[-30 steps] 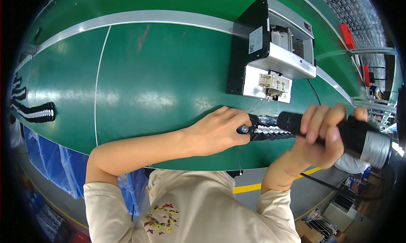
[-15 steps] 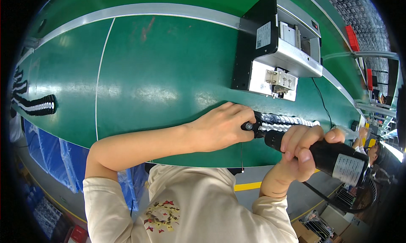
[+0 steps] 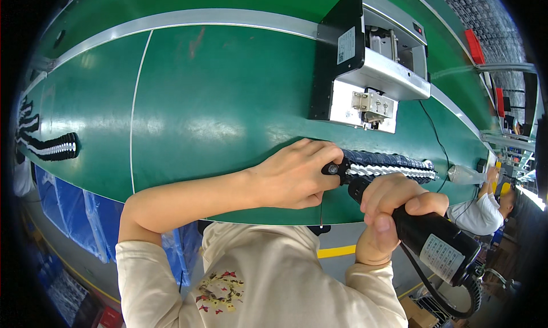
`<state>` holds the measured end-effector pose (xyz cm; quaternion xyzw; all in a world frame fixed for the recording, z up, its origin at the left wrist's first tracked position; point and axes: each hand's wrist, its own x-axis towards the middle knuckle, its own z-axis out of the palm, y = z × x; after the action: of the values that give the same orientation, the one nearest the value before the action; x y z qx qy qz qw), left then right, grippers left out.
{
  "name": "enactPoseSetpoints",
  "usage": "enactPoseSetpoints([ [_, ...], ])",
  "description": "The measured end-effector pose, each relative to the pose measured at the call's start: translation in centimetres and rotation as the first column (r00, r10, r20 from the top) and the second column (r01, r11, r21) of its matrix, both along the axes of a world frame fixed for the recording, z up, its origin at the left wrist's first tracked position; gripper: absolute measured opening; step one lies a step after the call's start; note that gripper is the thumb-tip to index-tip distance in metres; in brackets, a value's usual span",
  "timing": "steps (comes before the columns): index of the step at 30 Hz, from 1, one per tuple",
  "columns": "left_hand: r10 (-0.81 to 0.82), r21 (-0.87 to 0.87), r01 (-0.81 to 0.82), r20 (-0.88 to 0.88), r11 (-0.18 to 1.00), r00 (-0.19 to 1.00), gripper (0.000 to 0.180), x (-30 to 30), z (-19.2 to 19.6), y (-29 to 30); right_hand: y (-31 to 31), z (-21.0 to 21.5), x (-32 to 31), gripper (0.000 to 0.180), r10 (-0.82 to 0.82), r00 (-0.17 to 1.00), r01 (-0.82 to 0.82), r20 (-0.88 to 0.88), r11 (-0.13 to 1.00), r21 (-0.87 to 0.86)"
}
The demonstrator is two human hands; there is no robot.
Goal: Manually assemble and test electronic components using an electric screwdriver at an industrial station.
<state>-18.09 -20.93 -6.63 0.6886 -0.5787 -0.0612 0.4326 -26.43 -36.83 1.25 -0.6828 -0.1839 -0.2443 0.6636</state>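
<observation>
My left hand (image 3: 294, 177) is curled down over the near end of a long black ribbed part with a silvery spiral strip (image 3: 385, 165), pinning it flat on the green bench (image 3: 217, 100), while my right hand (image 3: 394, 214) is wrapped tight around a black electric screwdriver (image 3: 425, 237) whose tip sits right at that same end. Just past the part there's a black and white boxy machine (image 3: 368, 71), and way off at the left edge lies another black striped piece (image 3: 51, 148).

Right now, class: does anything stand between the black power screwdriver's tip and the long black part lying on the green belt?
Nothing visible does. The right hand brings the screwdriver straight to the part; the left hand grips its near end.
</observation>
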Motion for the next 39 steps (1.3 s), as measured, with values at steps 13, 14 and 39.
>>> enactPoseSetpoints([
  [13,0.027,-0.033,-0.030,-0.109,0.999,0.994,0.034,0.2,0.4,-0.2,-4.5,4.3,1.3,0.069,-0.075,0.973,0.017,0.219,0.966,0.256],
  [14,0.015,-0.043,-0.020,-0.122,0.999,0.992,0.038,0.2,1.0,-0.1,-5.3,4.8,1.3,0.069,-0.101,0.969,0.043,0.226,0.968,0.248],
  [39,0.927,0.073,-0.992,0.367,-0.107,-0.073,0.052,39.9,-3.3,19.3,-6.1,2.6,1.9,0.058,-0.258,0.955,0.218,0.147,0.945,0.245],
])
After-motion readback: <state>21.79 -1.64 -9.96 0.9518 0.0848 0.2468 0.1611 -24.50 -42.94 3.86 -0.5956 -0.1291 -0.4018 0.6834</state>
